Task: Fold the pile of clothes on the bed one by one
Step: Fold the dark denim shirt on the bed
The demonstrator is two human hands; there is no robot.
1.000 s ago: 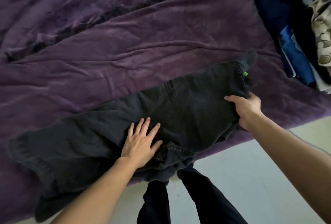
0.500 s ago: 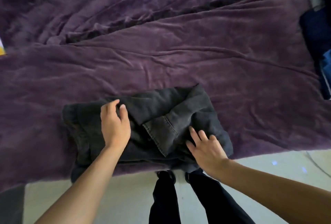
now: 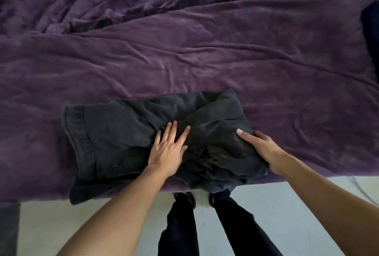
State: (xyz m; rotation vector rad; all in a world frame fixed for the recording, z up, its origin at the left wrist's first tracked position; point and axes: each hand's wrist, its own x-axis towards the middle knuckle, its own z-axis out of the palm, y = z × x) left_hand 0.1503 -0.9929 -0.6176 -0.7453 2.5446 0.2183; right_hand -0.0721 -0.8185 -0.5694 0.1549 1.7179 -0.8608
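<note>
Folded dark jeans [image 3: 114, 132] under both hands on purple blanket [image 3: 205, 61], left hand [image 3: 170, 149] now flat, fingers spread, moved to the middle, right hand [image 3: 262, 149] shifted to the right edge, thumb on top, gripping it

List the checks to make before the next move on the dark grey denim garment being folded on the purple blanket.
1. Left hand flat on the dark grey denim garment: ok.
2. Right hand grips its right edge: ok.
3. Layers smooth: not ok, bunched mid-garment.
4. Garment fully on the purple plush blanket: not ok, near edge overhangs.
5. Remaining pile in view: cannot tell, only dark blue cloth at right.
</note>
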